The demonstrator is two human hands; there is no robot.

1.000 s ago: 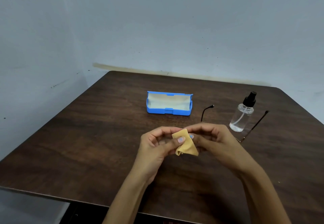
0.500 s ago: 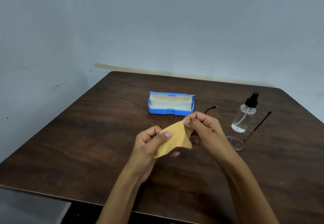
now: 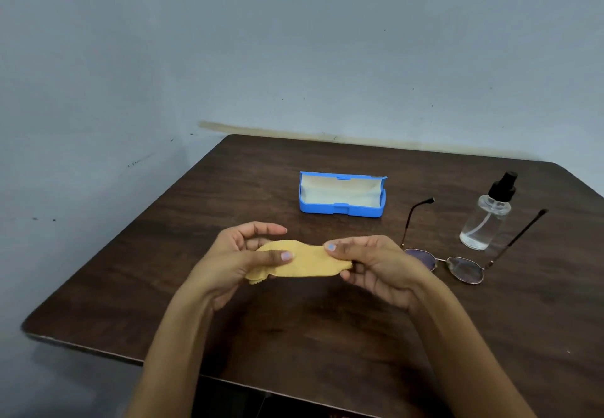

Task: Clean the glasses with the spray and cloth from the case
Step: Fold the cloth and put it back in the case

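Note:
A yellow cloth (image 3: 309, 262) is stretched flat between my two hands above the table's middle. My left hand (image 3: 242, 260) pinches its left end with thumb on top. My right hand (image 3: 369, 264) pinches its right end. The glasses (image 3: 457, 265), thin metal frame with arms unfolded, lie on the table just right of my right hand. A clear spray bottle (image 3: 487, 218) with a black pump top stands upright behind them. The blue case (image 3: 341, 197) sits open farther back, and its pale lining shows with nothing inside.
The dark wooden table (image 3: 163, 270) stands in a corner, with grey walls behind and to the left. Its front edge runs under my forearms.
The cloth was bunched between my hands; my hands have moved apart and it is now spread out wide between them. The glasses have come into full view.

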